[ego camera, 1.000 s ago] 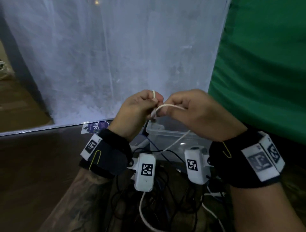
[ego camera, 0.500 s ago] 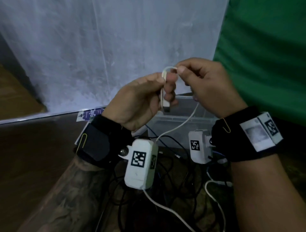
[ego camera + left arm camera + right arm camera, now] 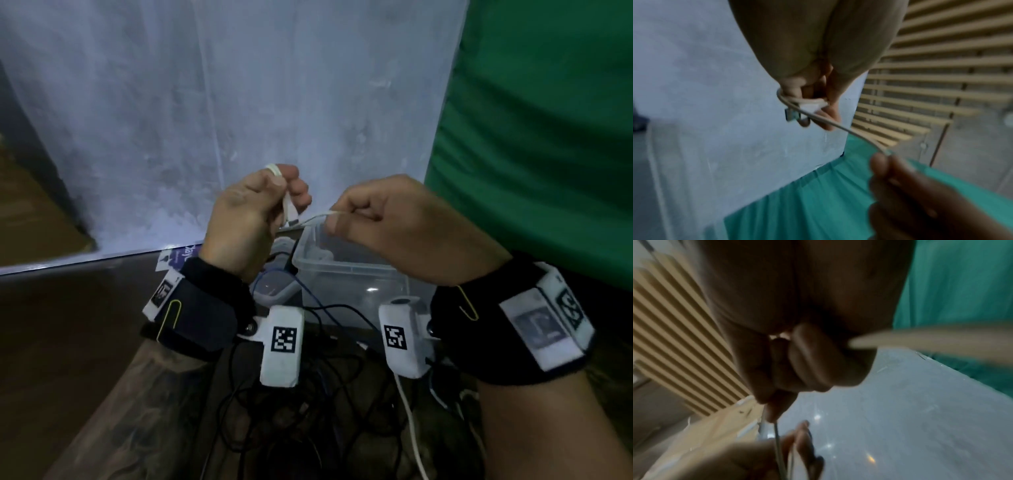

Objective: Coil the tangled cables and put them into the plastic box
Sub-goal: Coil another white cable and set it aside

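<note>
My left hand (image 3: 263, 209) (image 3: 813, 100) holds the plug end of a white USB cable (image 3: 291, 212) (image 3: 830, 123), with one loop of it over the forefinger and the metal plug sticking out below the fingers. My right hand (image 3: 370, 219) (image 3: 900, 186) (image 3: 789, 369) pinches the same cable a short way along, so a span of it runs between both hands. Both hands hover above the clear plastic box (image 3: 346, 274). The rest of the white cable (image 3: 411, 421) hangs down to a tangle of black cables (image 3: 308, 411) on the table.
A second clear container with a blue cable over it (image 3: 274, 287) sits left of the box, beside a purple card (image 3: 178, 257). White sheeting (image 3: 239, 102) hangs behind, green cloth (image 3: 548, 120) at the right. The dark table (image 3: 68, 342) extends left.
My right hand has come down from above the left hand and moved out to the right, drawing the cable sideways. A loop now sits over my left forefinger.
</note>
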Demonstrator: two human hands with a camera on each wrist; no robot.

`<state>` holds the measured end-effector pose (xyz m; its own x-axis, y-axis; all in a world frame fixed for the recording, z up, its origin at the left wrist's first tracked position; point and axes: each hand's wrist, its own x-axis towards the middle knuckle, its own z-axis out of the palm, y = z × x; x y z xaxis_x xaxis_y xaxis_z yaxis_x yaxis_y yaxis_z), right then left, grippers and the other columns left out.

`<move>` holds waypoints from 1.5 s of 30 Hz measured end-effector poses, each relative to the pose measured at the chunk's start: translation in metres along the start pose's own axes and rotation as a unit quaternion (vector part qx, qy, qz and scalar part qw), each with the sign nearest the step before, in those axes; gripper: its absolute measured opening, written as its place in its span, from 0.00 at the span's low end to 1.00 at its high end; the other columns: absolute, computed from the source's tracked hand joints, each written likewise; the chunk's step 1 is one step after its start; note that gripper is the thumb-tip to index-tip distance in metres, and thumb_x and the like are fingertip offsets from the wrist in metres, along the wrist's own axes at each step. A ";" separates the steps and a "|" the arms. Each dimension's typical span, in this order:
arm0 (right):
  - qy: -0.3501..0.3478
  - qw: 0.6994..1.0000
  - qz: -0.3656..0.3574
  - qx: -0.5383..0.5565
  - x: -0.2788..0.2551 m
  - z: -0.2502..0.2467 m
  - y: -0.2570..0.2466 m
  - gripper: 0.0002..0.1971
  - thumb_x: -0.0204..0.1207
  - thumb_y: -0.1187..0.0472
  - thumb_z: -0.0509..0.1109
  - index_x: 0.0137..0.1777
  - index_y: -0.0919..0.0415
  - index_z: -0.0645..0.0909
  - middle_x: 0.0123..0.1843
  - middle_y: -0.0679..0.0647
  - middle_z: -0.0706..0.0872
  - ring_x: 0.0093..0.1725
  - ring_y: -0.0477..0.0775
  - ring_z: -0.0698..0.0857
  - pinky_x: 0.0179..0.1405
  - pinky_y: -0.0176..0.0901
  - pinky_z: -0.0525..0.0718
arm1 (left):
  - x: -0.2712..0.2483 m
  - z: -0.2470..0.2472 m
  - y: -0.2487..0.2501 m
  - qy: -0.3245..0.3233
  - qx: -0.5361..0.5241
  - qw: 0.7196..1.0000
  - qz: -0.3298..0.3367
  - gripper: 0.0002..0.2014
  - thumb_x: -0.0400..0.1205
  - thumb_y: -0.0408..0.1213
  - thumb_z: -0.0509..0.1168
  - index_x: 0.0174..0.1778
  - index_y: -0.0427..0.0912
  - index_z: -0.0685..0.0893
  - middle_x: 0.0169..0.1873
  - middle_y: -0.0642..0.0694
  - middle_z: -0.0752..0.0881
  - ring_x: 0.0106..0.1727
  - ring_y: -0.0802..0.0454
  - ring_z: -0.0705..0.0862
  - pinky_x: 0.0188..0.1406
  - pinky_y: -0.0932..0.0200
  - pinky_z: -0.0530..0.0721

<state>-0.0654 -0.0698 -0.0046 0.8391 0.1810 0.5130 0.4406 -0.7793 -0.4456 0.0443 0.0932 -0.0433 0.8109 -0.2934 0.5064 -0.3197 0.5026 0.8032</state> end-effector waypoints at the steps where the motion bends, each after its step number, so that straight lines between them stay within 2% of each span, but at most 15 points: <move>1: 0.031 0.999 -0.017 0.018 -0.001 -0.004 -0.001 0.12 0.81 0.57 0.72 0.39 0.61 0.88 0.25 0.49 0.82 0.25 0.41 0.75 0.25 0.30 0.68 | -0.002 0.003 0.001 -0.029 0.040 0.999 -0.005 0.10 0.88 0.31 0.56 0.56 0.31 0.81 0.38 0.42 0.85 0.39 0.49 0.84 0.42 0.56 0.82; 5: 0.117 0.990 -0.044 0.061 0.004 -0.005 0.009 0.12 0.83 0.62 0.69 0.38 0.60 0.85 0.31 0.48 0.87 0.33 0.42 0.83 0.38 0.44 0.82 | -0.013 0.024 0.006 -0.165 0.098 0.981 -0.033 0.15 0.85 0.34 0.53 0.45 0.32 0.83 0.34 0.41 0.82 0.36 0.45 0.78 0.47 0.42 0.74; 7: 0.126 0.983 -0.033 0.132 0.005 -0.003 0.017 0.09 0.83 0.63 0.68 0.40 0.62 0.83 0.34 0.56 0.90 0.38 0.58 0.90 0.46 0.58 0.86 | -0.018 0.031 0.009 -0.198 0.058 0.976 -0.063 0.16 0.83 0.34 0.53 0.49 0.25 0.81 0.33 0.40 0.81 0.34 0.45 0.77 0.45 0.44 0.76; 9: 0.144 0.969 -0.020 0.198 0.007 0.000 0.025 0.05 0.82 0.62 0.70 0.44 0.62 0.83 0.36 0.66 0.88 0.37 0.69 0.89 0.44 0.66 0.86 | -0.020 0.032 0.010 -0.221 0.011 0.970 -0.095 0.17 0.82 0.33 0.53 0.54 0.23 0.80 0.33 0.40 0.79 0.33 0.47 0.76 0.43 0.48 0.79; 11: 0.158 0.968 -0.006 0.195 0.009 0.004 0.033 0.04 0.82 0.61 0.71 0.48 0.60 0.85 0.37 0.68 0.87 0.32 0.60 0.85 0.35 0.52 0.84 | -0.022 0.030 0.012 -0.246 -0.040 0.959 -0.134 0.14 0.83 0.33 0.53 0.53 0.27 0.80 0.32 0.42 0.77 0.33 0.48 0.75 0.42 0.52 0.82; 13: 0.144 0.971 0.014 0.189 0.011 0.012 0.041 0.06 0.85 0.63 0.68 0.51 0.62 0.86 0.32 0.55 0.84 0.27 0.41 0.78 0.27 0.29 0.74 | -0.021 0.029 0.014 -0.255 -0.101 0.949 -0.153 0.12 0.84 0.33 0.52 0.52 0.31 0.79 0.32 0.44 0.75 0.32 0.50 0.75 0.42 0.54 0.82; 14: 0.126 0.973 0.028 0.192 0.011 0.017 0.043 0.07 0.86 0.64 0.66 0.53 0.63 0.87 0.32 0.51 0.83 0.25 0.39 0.77 0.26 0.24 0.71 | -0.020 0.029 0.015 -0.249 -0.133 0.947 -0.153 0.12 0.85 0.33 0.51 0.51 0.33 0.79 0.33 0.45 0.75 0.33 0.51 0.75 0.43 0.54 0.83; 19: -0.039 0.992 0.069 0.096 0.008 0.024 0.031 0.14 0.87 0.61 0.64 0.39 0.57 0.84 0.27 0.48 0.80 0.22 0.38 0.75 0.25 0.27 0.71 | -0.007 0.020 0.017 -0.110 -0.259 0.952 -0.124 0.13 0.88 0.33 0.49 0.53 0.37 0.79 0.37 0.48 0.80 0.36 0.55 0.82 0.55 0.53 0.86; 21: -0.094 0.992 0.058 0.061 0.005 0.021 0.018 0.13 0.87 0.57 0.64 0.47 0.61 0.87 0.26 0.47 0.79 0.22 0.40 0.75 0.24 0.29 0.72 | -0.003 0.017 0.015 -0.049 -0.243 0.964 -0.100 0.12 0.88 0.33 0.50 0.55 0.36 0.79 0.36 0.48 0.84 0.38 0.55 0.85 0.58 0.53 0.87; 26: -0.099 0.993 0.049 0.041 -0.002 0.006 -0.004 0.15 0.84 0.53 0.68 0.42 0.62 0.87 0.27 0.54 0.80 0.24 0.47 0.75 0.27 0.39 0.76 | -0.002 0.013 0.014 0.007 -0.116 0.993 -0.028 0.12 0.89 0.32 0.52 0.55 0.33 0.81 0.36 0.45 0.88 0.39 0.51 0.87 0.58 0.50 0.85; 30: -0.005 0.997 -0.008 0.083 -0.006 -0.006 -0.016 0.08 0.80 0.56 0.74 0.42 0.58 0.90 0.33 0.61 0.88 0.31 0.61 0.83 0.31 0.48 0.80 | -0.007 0.014 0.011 -0.045 0.068 0.997 0.003 0.12 0.87 0.34 0.58 0.54 0.30 0.84 0.40 0.37 0.85 0.41 0.44 0.84 0.45 0.50 0.82; 34: 0.088 0.986 -0.043 0.133 -0.006 -0.013 -0.009 0.10 0.82 0.64 0.71 0.38 0.61 0.87 0.31 0.50 0.90 0.30 0.43 0.86 0.36 0.33 0.80 | -0.017 0.030 0.012 -0.140 0.151 0.978 -0.039 0.15 0.86 0.32 0.56 0.39 0.35 0.86 0.33 0.39 0.84 0.37 0.45 0.81 0.45 0.47 0.74; 38: 0.167 0.970 -0.019 0.174 -0.001 -0.011 0.011 0.07 0.82 0.64 0.71 0.41 0.62 0.86 0.34 0.52 0.90 0.35 0.44 0.87 0.40 0.38 0.82 | -0.023 0.035 0.017 -0.204 0.014 0.973 -0.103 0.17 0.83 0.35 0.54 0.52 0.27 0.84 0.34 0.39 0.79 0.36 0.44 0.77 0.48 0.43 0.74; 41: 0.179 0.967 -0.002 0.181 0.002 -0.006 0.024 0.05 0.82 0.61 0.72 0.45 0.55 0.87 0.38 0.56 0.89 0.38 0.48 0.84 0.42 0.42 0.82 | -0.023 0.033 0.020 -0.242 -0.058 0.958 -0.140 0.15 0.82 0.34 0.53 0.51 0.29 0.82 0.32 0.40 0.76 0.33 0.47 0.76 0.43 0.49 0.78; 45: 0.145 0.973 0.018 0.178 0.007 0.005 0.033 0.08 0.86 0.60 0.67 0.50 0.56 0.88 0.30 0.54 0.80 0.28 0.40 0.75 0.30 0.30 0.72 | -0.021 0.031 0.024 -0.256 -0.180 0.936 -0.164 0.13 0.85 0.34 0.50 0.52 0.34 0.79 0.35 0.44 0.75 0.35 0.51 0.76 0.44 0.54 0.82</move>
<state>-0.0437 -0.0910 -0.0198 0.7531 -0.0590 0.6552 0.5389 -0.5159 -0.6659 0.0043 0.0860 -0.0251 0.4666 -0.7841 0.4092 0.1662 0.5322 0.8302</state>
